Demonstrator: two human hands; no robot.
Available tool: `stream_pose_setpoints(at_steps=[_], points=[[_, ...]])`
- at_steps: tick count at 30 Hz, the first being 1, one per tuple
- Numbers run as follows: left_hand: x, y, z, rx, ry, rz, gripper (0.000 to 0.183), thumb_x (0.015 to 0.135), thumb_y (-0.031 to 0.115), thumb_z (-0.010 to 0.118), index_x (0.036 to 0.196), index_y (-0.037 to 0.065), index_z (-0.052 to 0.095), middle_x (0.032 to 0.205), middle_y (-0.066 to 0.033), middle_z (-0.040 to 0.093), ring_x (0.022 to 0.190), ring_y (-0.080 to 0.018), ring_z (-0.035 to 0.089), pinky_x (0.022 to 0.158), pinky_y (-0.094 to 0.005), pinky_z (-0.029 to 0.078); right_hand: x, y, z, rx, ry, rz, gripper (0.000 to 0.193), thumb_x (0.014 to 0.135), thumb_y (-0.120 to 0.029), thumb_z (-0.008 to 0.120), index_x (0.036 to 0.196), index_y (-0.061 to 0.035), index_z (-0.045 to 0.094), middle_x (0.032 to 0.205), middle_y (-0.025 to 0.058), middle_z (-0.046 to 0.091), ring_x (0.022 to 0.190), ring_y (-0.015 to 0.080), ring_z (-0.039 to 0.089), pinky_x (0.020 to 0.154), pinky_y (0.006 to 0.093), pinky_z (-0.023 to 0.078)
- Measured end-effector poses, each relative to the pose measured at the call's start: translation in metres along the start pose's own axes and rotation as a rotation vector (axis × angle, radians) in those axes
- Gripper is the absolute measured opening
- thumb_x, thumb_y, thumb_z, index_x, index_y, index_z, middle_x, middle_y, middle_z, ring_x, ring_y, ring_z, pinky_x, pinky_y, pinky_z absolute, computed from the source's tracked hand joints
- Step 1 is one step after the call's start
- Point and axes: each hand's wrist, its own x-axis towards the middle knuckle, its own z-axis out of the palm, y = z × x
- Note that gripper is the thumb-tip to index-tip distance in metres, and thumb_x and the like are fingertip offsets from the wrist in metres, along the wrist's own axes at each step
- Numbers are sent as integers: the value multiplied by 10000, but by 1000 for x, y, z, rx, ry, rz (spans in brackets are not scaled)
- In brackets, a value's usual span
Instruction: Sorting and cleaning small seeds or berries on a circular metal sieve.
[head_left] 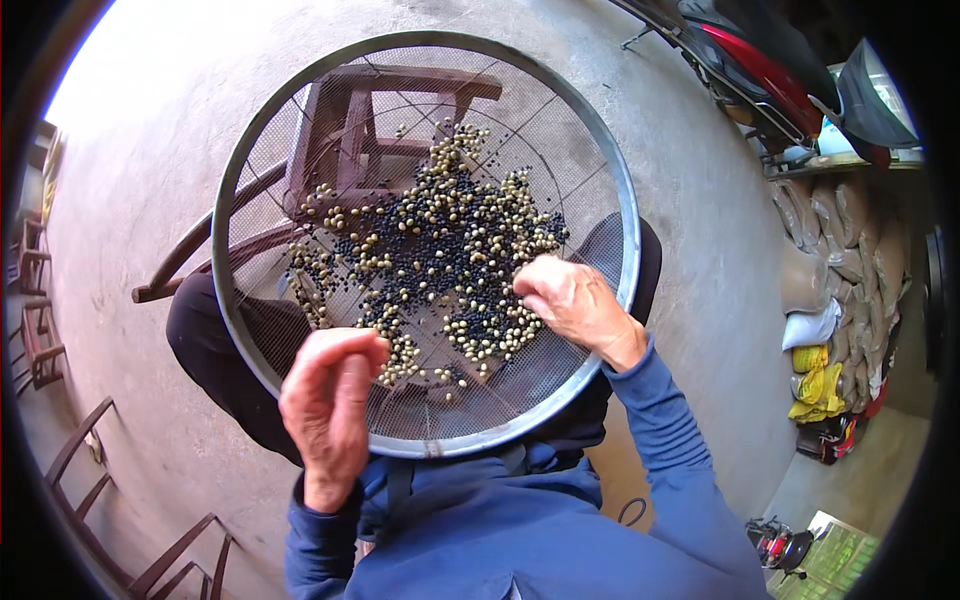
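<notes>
A large round wire-mesh sieve (435, 447) with a grey metal rim rests across my lap. Pale, cream-coloured beans (455, 185) and smaller black beans (400, 240) lie mixed over its mesh, thickest in the middle. My right hand (580, 305) is over the right part of the spread, fingertips pinched together close to the beans. Near the front left rim, my left hand (335, 400) hovers with its fingers curled inward and thumb against them. Whatever either hand may hold is hidden by its fingers.
Under the sieve's far side stands a brown wooden stool (470, 82), partly seen through the mesh. Wooden chairs (40, 345) line the left. At the right are a motorbike (765, 75), stacked brown sacks (840, 250) and yellow bags (818, 390). Around me is a concrete floor (700, 260).
</notes>
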Motion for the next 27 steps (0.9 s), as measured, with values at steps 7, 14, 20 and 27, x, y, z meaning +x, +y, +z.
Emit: stream_pose_setpoints(at_steps=[7,14,20,27], points=[[-11,-28,57,-878,111,-593,206,1070,155,542,1227,38,605,1026,-81,670,851,-144,661,709,-301,582,-12,-15,23,-39,-47,83,174,819,-124,759,940,-81,641,863,91,639,815,308,678,730,423,555],[-35,-65,68,-968,150,-730,183,1056,142,560,1208,51,604,993,-67,678,812,-146,678,678,-296,595,-8,-10,32,-56,-52,47,118,850,-85,702,950,-91,640,882,115,628,796,348,688,711,456,573],[-39,-84,65,-964,200,-783,168,1046,139,575,1191,59,603,965,-61,679,791,-149,672,662,-303,590,-7,-10,38,-143,-78,75,85,855,-74,676,938,-79,655,870,121,616,804,343,681,723,456,566],[-42,-90,63,-950,172,-788,187,1055,173,566,1186,44,599,981,-61,668,828,-154,674,696,-299,591,-7,1,37,4,17,-12,132,855,-48,663,986,-53,653,909,140,667,805,354,683,714,453,565]])
